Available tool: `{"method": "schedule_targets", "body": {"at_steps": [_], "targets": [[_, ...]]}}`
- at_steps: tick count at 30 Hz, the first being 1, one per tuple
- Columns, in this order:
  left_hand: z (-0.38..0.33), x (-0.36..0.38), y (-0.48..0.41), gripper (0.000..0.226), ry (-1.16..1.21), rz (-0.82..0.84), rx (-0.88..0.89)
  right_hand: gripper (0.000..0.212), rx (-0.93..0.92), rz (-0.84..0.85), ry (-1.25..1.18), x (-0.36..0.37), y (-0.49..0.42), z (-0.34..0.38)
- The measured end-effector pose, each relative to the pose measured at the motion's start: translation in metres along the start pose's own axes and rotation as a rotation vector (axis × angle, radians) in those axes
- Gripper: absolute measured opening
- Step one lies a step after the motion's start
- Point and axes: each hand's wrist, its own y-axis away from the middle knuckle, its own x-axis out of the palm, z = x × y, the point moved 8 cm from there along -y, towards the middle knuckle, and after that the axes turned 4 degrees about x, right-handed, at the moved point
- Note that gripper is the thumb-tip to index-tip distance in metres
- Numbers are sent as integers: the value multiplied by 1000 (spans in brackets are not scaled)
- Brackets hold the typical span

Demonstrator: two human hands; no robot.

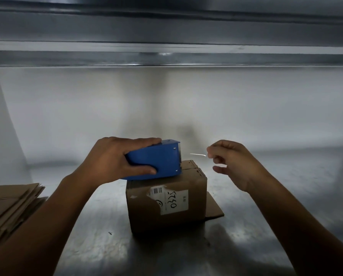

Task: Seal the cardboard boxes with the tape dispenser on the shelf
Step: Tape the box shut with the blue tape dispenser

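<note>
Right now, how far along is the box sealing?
Done: the cardboard box stands on the shelf with top flaps folded shut. In hand: the left hand grips the blue tape dispenser at the box top, while the right hand pinches the tape end drawn out from it. Left: no tape shows on the top seam yet; the flattened cardboard at left lies unassembled.

Dim, cool light pools mid-frame, leaving the corners dark, and pale glare patches lie on the steel shelf (pixel 99 226). Straight lines bow with wide-angle distortion, and the upper rail (pixel 166 56) is smeared by blur.
</note>
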Motion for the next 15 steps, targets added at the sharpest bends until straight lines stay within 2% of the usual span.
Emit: {"method": "schedule_targets", "body": {"at_steps": [5, 9, 15], "targets": [[-4, -2, 1, 73, -23, -11, 30, 29, 213, 117, -171, 11, 2, -23], [-6, -2, 1, 75, -39, -18, 42, 17, 370, 171, -302, 19, 5, -42], [-6, -3, 2, 76, -41, -21, 37, 23, 476, 180, -301, 22, 2, -61]]}}
